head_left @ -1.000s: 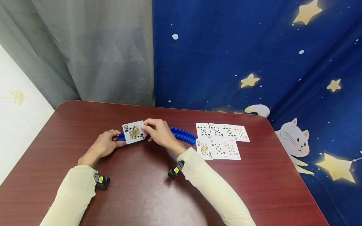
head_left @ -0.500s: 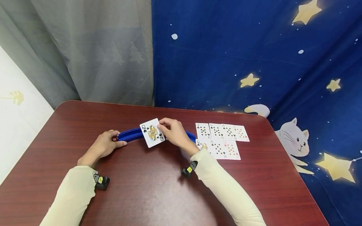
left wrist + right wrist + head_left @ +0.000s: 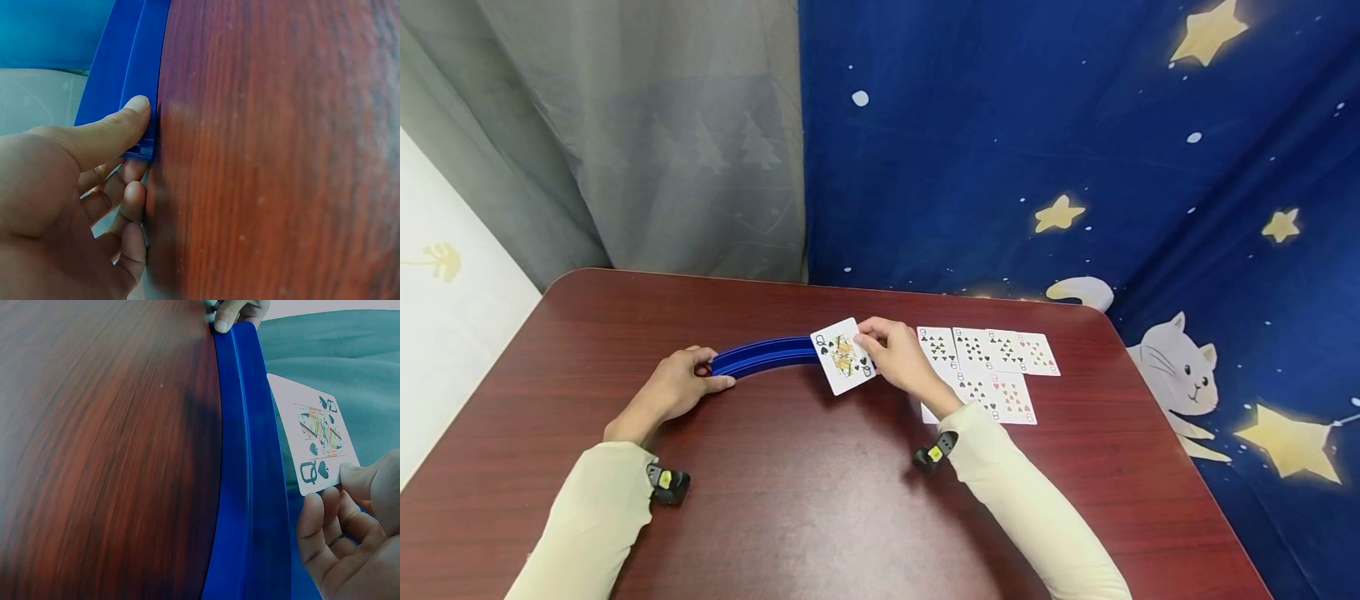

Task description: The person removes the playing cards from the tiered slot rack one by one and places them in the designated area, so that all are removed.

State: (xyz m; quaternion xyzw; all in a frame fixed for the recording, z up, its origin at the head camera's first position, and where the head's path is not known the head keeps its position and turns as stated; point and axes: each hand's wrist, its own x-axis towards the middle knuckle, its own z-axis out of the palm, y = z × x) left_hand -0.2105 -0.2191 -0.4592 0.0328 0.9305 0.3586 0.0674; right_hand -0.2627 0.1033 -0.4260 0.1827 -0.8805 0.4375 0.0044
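A curved blue playing-card holder lies on the table, its left end gripped by my left hand. In the left wrist view the thumb presses on the holder's top while the other fingers curl at its end. My right hand pinches a queen of spades by its right edge, between thumb and fingers. The card faces up, tilted, and overlaps the holder's right part in the head view. In the right wrist view the queen is beside the holder's far edge, above the groove's level.
Face-up playing cards lie in two rows at the right of the table: nines and eights behind, an eight and a nine in front. My right forearm partly covers the front row. Grey and blue curtains hang behind the table.
My right hand has carried the queen of spades rightward along the holder, baring more of the holder's left part. My left hand has stayed at the holder's left end.
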